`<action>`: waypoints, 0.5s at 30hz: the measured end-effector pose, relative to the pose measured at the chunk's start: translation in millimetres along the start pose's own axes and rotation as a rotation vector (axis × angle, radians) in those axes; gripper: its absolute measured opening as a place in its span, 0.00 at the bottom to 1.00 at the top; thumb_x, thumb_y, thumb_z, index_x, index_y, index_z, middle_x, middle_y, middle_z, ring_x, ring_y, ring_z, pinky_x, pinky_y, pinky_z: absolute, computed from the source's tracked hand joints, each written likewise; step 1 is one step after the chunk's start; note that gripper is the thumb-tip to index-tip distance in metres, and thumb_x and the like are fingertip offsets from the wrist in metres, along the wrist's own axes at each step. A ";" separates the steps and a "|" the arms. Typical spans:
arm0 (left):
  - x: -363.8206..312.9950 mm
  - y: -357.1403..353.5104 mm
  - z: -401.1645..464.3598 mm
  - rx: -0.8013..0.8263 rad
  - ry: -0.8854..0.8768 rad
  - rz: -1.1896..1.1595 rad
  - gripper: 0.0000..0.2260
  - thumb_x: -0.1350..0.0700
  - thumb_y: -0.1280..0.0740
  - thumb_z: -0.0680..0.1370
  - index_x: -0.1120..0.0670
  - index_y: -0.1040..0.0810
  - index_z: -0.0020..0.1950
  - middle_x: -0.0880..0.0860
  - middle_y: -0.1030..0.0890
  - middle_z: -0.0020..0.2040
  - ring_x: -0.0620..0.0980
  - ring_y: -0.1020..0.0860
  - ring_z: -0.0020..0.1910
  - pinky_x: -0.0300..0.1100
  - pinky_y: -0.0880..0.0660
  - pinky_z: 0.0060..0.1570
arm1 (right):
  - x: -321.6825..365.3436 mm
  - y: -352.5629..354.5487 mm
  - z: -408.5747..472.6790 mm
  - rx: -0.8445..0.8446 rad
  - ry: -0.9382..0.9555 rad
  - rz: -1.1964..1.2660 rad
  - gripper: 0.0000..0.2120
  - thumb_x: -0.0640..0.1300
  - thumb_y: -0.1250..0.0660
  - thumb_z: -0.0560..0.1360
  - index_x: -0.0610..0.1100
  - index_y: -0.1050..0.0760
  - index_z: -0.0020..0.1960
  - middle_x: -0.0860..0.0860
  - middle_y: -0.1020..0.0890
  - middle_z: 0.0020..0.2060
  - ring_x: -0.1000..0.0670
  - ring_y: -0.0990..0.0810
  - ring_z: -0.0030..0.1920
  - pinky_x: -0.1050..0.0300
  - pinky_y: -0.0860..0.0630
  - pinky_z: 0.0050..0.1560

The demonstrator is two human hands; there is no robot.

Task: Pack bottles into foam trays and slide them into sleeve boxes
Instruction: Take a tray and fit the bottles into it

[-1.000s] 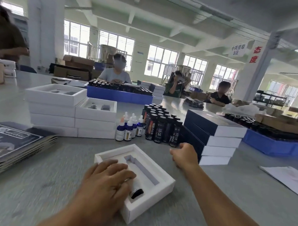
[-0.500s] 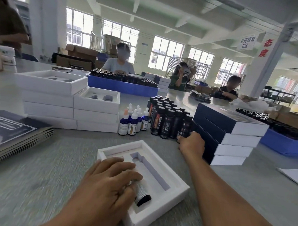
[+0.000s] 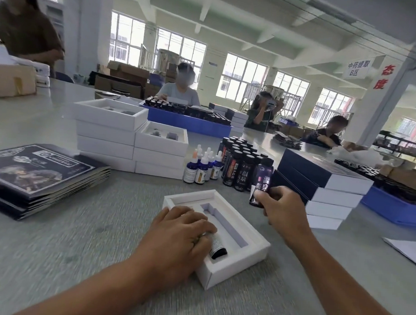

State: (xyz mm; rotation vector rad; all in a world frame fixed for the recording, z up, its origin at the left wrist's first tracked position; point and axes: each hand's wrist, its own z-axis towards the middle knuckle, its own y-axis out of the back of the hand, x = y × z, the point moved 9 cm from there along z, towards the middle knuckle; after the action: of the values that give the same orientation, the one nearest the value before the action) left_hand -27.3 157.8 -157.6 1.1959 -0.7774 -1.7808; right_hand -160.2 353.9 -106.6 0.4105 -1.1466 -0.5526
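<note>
My left grip (image 3: 180, 236) lies flat, steadying the white foam tray (image 3: 243, 253); my right grip (image 3: 280, 207) pinches a dark labelled bottle (image 3: 261, 182) for its empty slot.

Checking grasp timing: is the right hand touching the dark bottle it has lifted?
Touching. The head view shows the right hand with fingers pinching the lower end of the dark bottle, lifted above the foam tray.
</note>
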 end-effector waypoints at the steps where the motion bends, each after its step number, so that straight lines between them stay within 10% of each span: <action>1: -0.2 0.4 0.2 -0.002 -0.002 0.002 0.22 0.40 0.53 0.76 0.36 0.27 0.65 0.32 0.31 0.67 0.37 0.42 0.70 0.48 0.47 0.72 | 15.5 -1.5 -11.3 0.056 0.065 -0.014 0.15 0.51 0.29 0.74 0.43 0.21 0.55 0.51 0.16 0.39 0.53 0.18 0.35 0.58 0.22 0.32; 5: 0.2 0.2 -0.9 -0.007 -0.012 0.017 0.22 0.40 0.53 0.76 0.36 0.28 0.66 0.33 0.31 0.67 0.39 0.42 0.69 0.50 0.47 0.72 | 53.6 -26.6 -62.5 0.269 0.342 -0.293 0.23 0.54 0.30 0.75 0.53 0.27 0.68 0.58 0.20 0.39 0.58 0.20 0.34 0.67 0.26 0.30; 15: -1.0 1.8 -2.0 -0.007 -0.004 0.019 0.23 0.41 0.53 0.76 0.37 0.27 0.66 0.35 0.30 0.68 0.39 0.41 0.69 0.50 0.47 0.72 | 62.3 -39.6 -82.9 0.315 0.529 -0.648 0.21 0.65 0.37 0.76 0.59 0.23 0.66 0.58 0.25 0.43 0.58 0.27 0.40 0.58 0.29 0.37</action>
State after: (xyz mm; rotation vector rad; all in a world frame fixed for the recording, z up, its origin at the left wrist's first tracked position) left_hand -24.7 157.8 -156.3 1.1770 -0.7818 -1.7702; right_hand -71.9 286.9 -113.4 1.1496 -0.5673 -0.7632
